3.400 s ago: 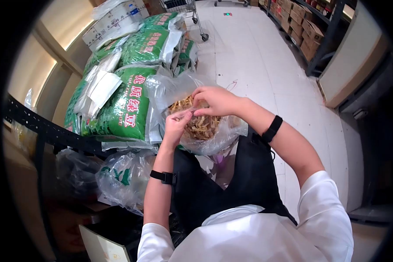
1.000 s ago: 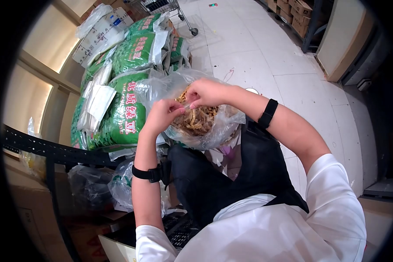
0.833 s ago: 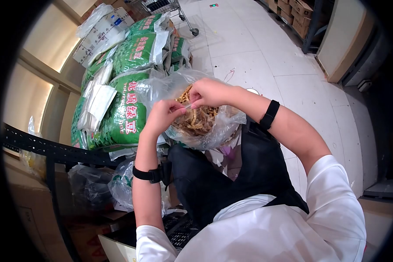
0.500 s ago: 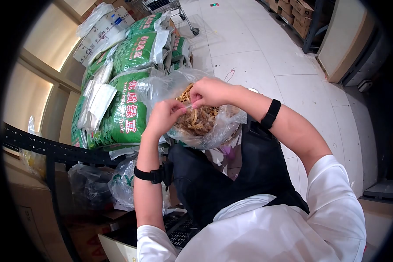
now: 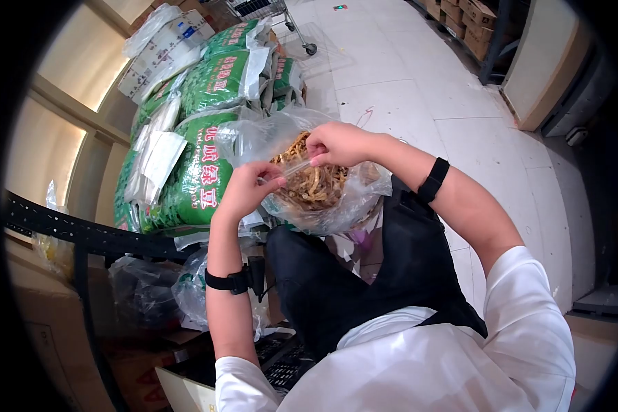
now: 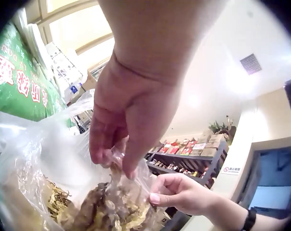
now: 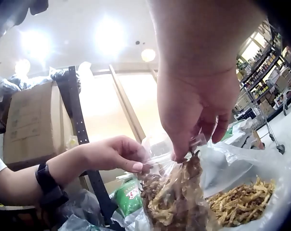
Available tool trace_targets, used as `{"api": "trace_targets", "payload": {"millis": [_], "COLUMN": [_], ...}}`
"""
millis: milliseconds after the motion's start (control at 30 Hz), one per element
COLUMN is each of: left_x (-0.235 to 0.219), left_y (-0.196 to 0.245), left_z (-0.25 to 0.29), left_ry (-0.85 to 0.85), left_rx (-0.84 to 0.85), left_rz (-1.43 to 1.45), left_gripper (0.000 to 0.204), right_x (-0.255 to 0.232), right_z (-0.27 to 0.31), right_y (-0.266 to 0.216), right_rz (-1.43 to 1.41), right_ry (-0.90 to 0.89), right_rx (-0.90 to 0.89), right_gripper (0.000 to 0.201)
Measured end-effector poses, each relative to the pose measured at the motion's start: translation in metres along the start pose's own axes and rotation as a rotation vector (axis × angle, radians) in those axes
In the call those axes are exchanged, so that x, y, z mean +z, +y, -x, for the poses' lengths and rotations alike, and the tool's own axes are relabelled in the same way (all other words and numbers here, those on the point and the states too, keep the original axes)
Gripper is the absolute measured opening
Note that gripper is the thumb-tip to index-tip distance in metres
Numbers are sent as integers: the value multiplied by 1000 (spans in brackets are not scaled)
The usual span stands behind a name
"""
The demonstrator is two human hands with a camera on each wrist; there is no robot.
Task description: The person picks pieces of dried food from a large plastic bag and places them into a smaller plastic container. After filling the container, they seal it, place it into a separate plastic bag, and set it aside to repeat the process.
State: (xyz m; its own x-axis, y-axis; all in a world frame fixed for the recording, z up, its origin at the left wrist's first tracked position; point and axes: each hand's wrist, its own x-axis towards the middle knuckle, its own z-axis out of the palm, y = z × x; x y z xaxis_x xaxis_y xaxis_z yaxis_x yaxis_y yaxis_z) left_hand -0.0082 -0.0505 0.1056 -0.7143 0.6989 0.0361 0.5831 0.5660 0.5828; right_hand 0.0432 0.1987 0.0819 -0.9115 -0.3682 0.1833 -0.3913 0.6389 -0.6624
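A small clear plastic bag [image 7: 172, 197], filled with brown dried strips, hangs between both hands. In the head view, my left hand [image 5: 246, 187] pinches one side of its top edge between thumb and fingers. My right hand [image 5: 342, 144] pinches the opposite side, and the clear top is drawn straight between them. Beneath lies a large open clear plastic bag [image 5: 367, 196], its crumpled wall spread wide around a heap of yellow-brown dried strips [image 7: 244, 202]. In the left wrist view, fingertips of both hands sit at the small bag's top, with the strips below them.
Green printed sacks [image 5: 209, 154] are piled at the left, with folded white bags [image 5: 161, 158] on top. A dark metal rail [image 5: 89, 233] runs along the left, above crumpled plastic bags [image 5: 144, 288]. A shopping cart [image 5: 271, 10] stands behind; shelves with cartons [image 5: 477, 24] line the right.
Since the oldest frame my hands have spread apart sideways along the small bag's top, and the head view has shifted. Over the last half second the gap between them has widened slightly.
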Motion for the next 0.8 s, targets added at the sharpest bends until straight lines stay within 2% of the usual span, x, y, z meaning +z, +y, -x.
{"api": "trace_targets", "payload": {"millis": [100,300,367,500,600,800], "left_x": [1,7,11,17,17,15], "left_y": [1,7,7,4,-1,-23], "left_z": [1,1,0,-2,0,8], "left_ry": [-1,4,55,90,141,150], "left_rx": [33,-23,79,98,130,60], "left_rz": [38,-92,-65,-41,40,125], "left_gripper": [21,17,16,17,20,18], "right_x": [-3,3,10,18,18,9], "right_z": [0,-1,-1,-12,-14,-9], "right_y": [-6,-11,-13,-14,-15,-17], "right_rz": [66,224,245,222,186,157], "right_ry": [-46,-71,112,-11,14,-17], "right_rx": [36,79,-132,-135,-93,26], "right_gripper": [18,20,21,20,18,14]}}
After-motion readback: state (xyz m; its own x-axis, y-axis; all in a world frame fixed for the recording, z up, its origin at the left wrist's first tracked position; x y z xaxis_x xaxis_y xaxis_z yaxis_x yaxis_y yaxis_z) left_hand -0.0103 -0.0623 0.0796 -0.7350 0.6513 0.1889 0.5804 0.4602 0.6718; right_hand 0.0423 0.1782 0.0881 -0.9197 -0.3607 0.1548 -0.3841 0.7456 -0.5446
